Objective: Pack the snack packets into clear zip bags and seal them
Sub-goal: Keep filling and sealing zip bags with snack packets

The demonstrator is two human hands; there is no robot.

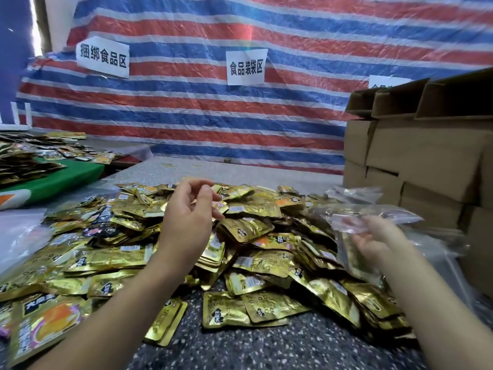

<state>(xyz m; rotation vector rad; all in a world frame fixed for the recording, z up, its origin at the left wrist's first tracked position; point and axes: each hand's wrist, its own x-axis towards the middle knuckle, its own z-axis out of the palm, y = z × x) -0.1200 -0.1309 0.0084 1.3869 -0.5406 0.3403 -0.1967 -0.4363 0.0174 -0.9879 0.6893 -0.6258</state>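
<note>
Speckled grey table (266, 348) against a striped tarp (202, 113), cardboard boxes (416, 166) stacked right. Gold packets (250, 231) heaped under both hands. Left hand (186, 217) above them, fingers loosely curled, empty. Right hand (373, 239) pinching a clear bag (354, 217).

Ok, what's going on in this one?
A person is bagging snacks at a speckled table heaped with gold snack packets. The right hand holds a clear zip bag that seems to have gold packets inside already; it is blurred, so I can't tell if it is sealed. The left hand hovers over the pile with fingers loosely curled, holding nothing. More clear bags lie by the stacked cardboard boxes on the right.
</note>
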